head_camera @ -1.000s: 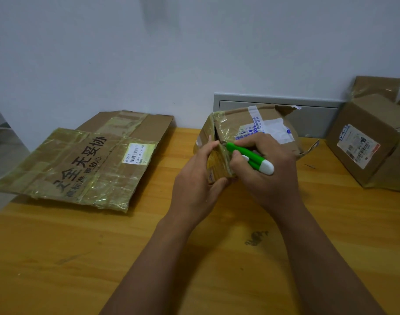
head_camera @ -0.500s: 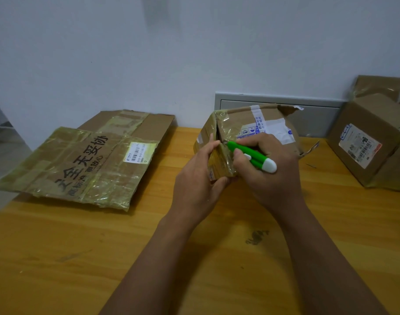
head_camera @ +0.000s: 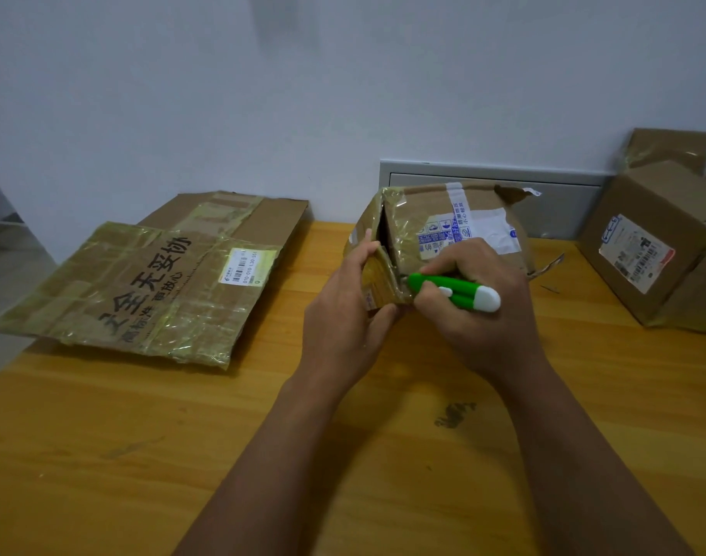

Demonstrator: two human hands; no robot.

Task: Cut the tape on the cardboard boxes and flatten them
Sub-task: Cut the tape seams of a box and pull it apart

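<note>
A small taped cardboard box (head_camera: 431, 218) with a white and blue label stands in the middle of the wooden table (head_camera: 142, 455). My left hand (head_camera: 343, 319) grips its near left end flap, which stands slightly apart from the box along a dark slit. My right hand (head_camera: 479, 311) is closed around a green and white utility knife (head_camera: 451, 292). The knife's tip sits low on the box's near corner, at the bottom of the slit. The blade itself is hidden by the flap.
A flattened, tape-covered box (head_camera: 142, 282) with black printed characters lies at the left, overhanging the table's left edge. An upright box (head_camera: 656, 246) with a shipping label stands at the right. A grey wall panel (head_camera: 488, 182) is behind the small box.
My right hand has drawn the knife down the box's near edge, from the top corner to low on the corner. The slit at that edge has widened. My left hand keeps holding the flap.
</note>
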